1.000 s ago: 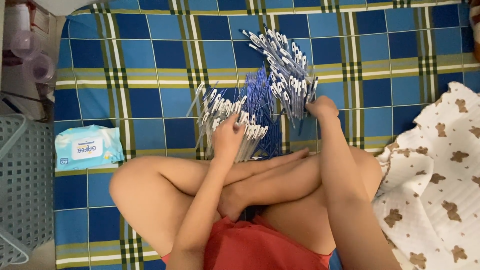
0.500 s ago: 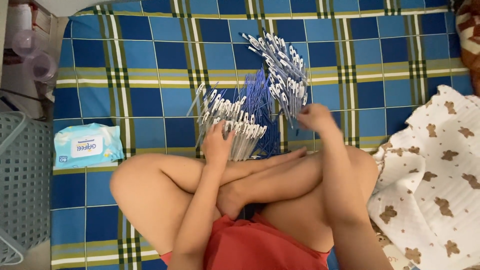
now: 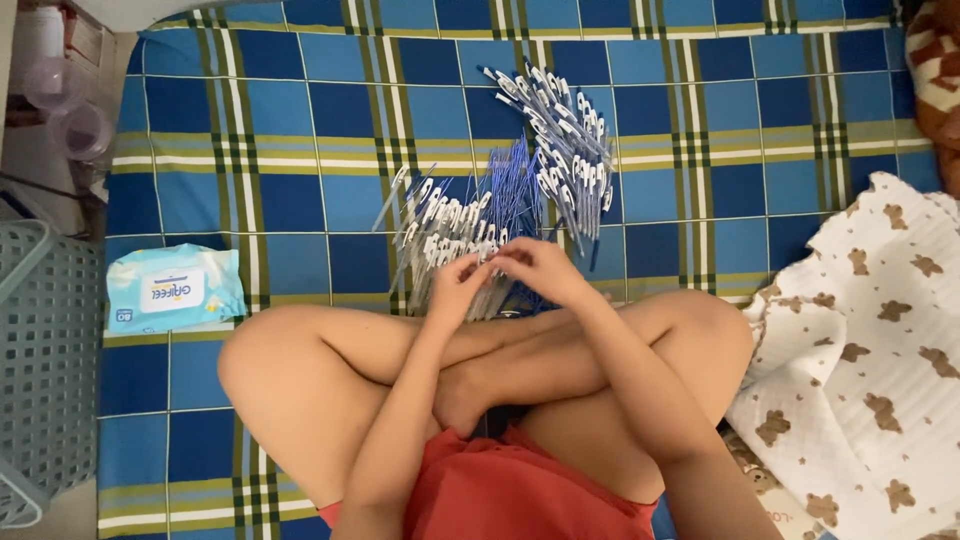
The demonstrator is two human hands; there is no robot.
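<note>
Hands meet at the centre of the frame, just above the crossed legs (image 3: 480, 360) of the seated person. The left hand (image 3: 458, 290) and the right hand (image 3: 540, 272) touch at the fingertips, fingers curled and pressed together around what seems to be one pen between them; the pen itself is mostly hidden, so whether it is a cap, a barrel or a refill I cannot tell. Judging by this, the step in hand is fitting or sorting a single pen taken from the heaps.

Directly behind the hands lies a pile of white-capped pens (image 3: 440, 235), with a bundle of thin blue refills (image 3: 515, 190) just beside it and a second, fanned pile of pens (image 3: 560, 140) toward the upper centre. All rest on a blue checked blanket (image 3: 300, 130).

A next move would call for a steady pinch and a short reach forward to either pile.

At the left edge sit a pack of wet wipes (image 3: 172, 288) and a grey plastic basket (image 3: 40, 370); a white cloth with brown bears (image 3: 870, 350) lies at the right. None of them blocks the hands; only the raised knees crowd the space.
</note>
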